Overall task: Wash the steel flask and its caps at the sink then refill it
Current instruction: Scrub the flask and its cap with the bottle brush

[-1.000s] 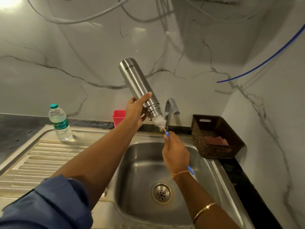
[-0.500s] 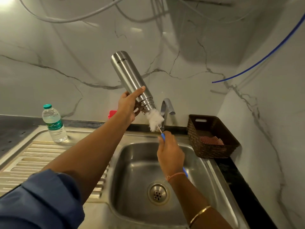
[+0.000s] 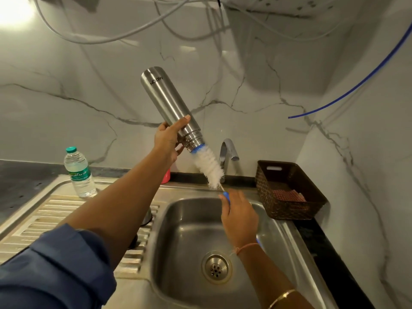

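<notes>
My left hand (image 3: pixel 168 138) grips the steel flask (image 3: pixel 166 105) near its neck and holds it upside down, tilted, above the sink basin (image 3: pixel 178 224). A bottle brush (image 3: pixel 208 166) with white bristles and a blue tip sticks out of the flask's mouth; most of the bristle head is outside. My right hand (image 3: pixel 239 214) holds the brush's blue handle below it, over the basin. A dark round object (image 3: pixel 147 217), partly hidden by my left forearm, lies on the drainboard; I cannot tell if it is a cap.
The chrome tap (image 3: pixel 227 152) stands behind the brush. A plastic water bottle (image 3: pixel 79 172) stands on the ribbed drainboard (image 3: pixel 44 217) at left. A brown woven basket (image 3: pixel 287 190) sits right of the sink. A red container (image 3: pixel 166 176) peeks out behind my left arm. Pipes hang overhead.
My right hand has drawn the brush down out of the flask, so much more of the bristle head shows. The flask stays inverted in my left hand.
</notes>
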The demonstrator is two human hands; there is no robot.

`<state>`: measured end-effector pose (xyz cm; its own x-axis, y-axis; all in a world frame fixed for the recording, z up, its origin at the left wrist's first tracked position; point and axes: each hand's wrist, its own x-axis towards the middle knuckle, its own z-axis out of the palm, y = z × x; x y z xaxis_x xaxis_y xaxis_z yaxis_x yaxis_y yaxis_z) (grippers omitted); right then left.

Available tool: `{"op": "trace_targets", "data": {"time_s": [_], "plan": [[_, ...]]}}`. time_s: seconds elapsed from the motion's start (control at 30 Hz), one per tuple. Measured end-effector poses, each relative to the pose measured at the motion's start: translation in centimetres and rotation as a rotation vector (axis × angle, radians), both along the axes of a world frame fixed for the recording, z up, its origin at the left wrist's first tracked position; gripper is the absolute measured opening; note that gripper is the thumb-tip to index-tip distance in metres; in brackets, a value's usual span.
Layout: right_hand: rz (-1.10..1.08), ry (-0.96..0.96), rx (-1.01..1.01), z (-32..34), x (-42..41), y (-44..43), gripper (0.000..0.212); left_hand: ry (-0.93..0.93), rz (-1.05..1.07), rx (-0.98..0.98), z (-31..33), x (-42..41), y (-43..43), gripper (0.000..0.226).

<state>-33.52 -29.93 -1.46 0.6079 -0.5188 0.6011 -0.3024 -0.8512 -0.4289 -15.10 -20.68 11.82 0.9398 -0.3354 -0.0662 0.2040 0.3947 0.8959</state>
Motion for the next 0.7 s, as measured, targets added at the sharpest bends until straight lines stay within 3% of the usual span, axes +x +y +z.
{"op": "trace_targets", "data": {"time_s": [0.07, 0.13, 0.2, 0.27, 0.7], "plan": [[0.029, -0.104, -0.089, 0.0, -0.2, 0.0, 0.031, 0.007, -0.007, -0.014, 0.2, -0.1, 0.0, 0.044], [0.195, -0.155, 0.241, 1.3, -0.4, 0.0, 0.021, 0.029, -0.024, -0.028, 0.3, -0.2, 0.2, 0.051], [0.402, -0.129, 0.732, 2.5, -0.7, -0.2, 0.016, 0.058, -0.046, -0.039, 0.2, -0.4, 0.4, 0.054], [0.509, -0.090, 1.009, 3.3, -1.1, -0.6, 0.020, 0.071, -0.080, -0.036, -0.3, -0.6, 0.5, 0.049], [0.695, 0.057, 1.556, 5.5, -0.8, -1.3, 0.027, -0.003, -0.204, 0.041, -1.1, -1.6, 0.6, 0.052]]}}
